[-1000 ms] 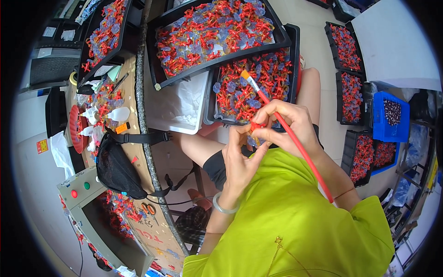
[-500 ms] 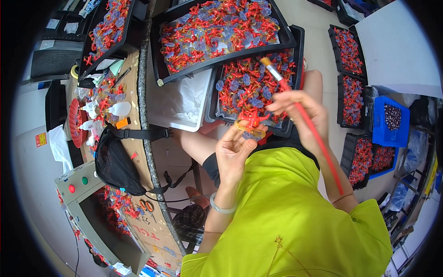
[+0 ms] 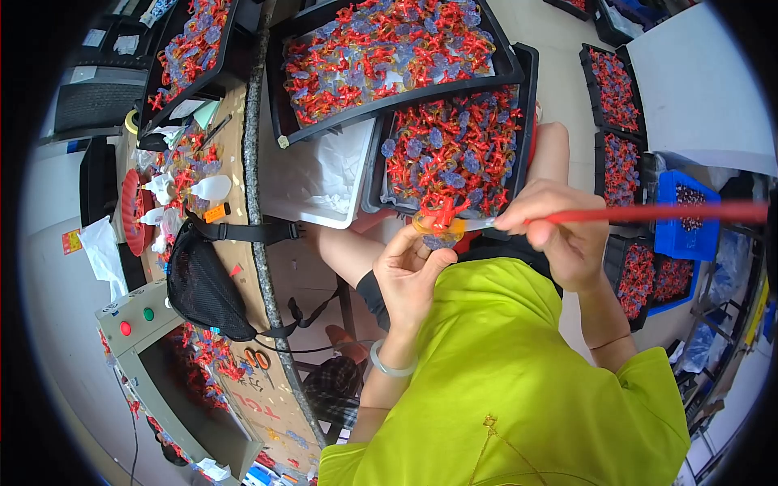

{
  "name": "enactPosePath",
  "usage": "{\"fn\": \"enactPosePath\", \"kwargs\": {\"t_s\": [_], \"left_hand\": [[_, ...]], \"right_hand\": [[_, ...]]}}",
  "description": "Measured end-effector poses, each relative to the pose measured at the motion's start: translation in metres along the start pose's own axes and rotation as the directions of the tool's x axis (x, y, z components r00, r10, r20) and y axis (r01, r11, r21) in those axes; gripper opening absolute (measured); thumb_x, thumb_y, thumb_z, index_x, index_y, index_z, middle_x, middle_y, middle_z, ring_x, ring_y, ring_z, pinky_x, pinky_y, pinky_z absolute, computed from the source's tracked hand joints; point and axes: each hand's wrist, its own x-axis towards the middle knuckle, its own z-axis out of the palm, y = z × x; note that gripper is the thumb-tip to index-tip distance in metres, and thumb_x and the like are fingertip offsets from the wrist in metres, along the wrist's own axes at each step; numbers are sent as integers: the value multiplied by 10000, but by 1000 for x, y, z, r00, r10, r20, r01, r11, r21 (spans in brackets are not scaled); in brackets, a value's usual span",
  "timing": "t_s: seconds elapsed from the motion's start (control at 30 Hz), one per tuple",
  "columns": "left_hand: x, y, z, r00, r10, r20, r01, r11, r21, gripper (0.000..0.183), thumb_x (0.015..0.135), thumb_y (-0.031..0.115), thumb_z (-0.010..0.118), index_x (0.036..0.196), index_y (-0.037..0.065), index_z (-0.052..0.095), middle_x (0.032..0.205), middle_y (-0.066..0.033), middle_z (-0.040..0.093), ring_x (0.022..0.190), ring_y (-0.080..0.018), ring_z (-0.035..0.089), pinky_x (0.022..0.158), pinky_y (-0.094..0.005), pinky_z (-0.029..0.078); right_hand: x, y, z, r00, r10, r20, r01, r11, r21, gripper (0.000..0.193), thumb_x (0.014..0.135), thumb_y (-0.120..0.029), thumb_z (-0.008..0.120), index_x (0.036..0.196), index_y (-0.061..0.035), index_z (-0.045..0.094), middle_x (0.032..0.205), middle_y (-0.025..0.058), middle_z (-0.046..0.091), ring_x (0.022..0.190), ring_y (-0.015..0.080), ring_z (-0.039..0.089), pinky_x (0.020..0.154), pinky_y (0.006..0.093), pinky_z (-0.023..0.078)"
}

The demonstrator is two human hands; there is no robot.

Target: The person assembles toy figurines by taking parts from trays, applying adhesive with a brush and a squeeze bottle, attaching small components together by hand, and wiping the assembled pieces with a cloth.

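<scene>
Between the thumb and fingers of my left hand is a small red figurine with yellowish and translucent violet-blue parts. My right hand grips a long red paintbrush near its metal collar. The handle lies almost level and reaches far to the right, blurred at its end. The pale bristles of the brush meet the figurine at its right side, just above my left thumb; whether they press on it I cannot tell. Just beyond my hands, a black tray full of similar figurines lies over my lap.
Another full black tray overlaps it at the far side, above a white bin. The workbench on my left carries white squeeze bottles, a black mesh bag, scissors and a grey machine. More trays and a blue crate are on the right.
My right hand has swung the paintbrush from steeply upright to nearly level and brought its bristles down to the figurine. My left hand holds the figurine in nearly the same place.
</scene>
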Motion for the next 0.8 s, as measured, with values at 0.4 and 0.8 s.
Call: {"fn": "enactPosePath", "kwargs": {"t_s": [0.4, 0.8], "left_hand": [[1, 0, 5, 996, 87, -21, -85, 993, 76, 446, 696, -111, 750, 1100, -64, 567, 1087, -111, 627, 1016, -170, 593, 929, -300, 460], [0, 3, 5, 999, 34, -7, -33, 998, 57, 451, 690, -115, 752, 1102, -68, 575, 1088, -116, 633, 1002, -162, 597, 904, -282, 464]], "right_hand": [[-3, -8, 14, 997, 25, -78, -40, 979, -199, 46, 817, 1, 661, 817, 44, 647, 734, 121, 676, 634, 166, 658, 575, 246, 507], [7, -8, 14, 992, -70, -102, 62, 995, -80, 69, 782, -35, 716, 777, 2, 659, 706, 86, 648, 542, 170, 592, 480, 283, 434]]}}
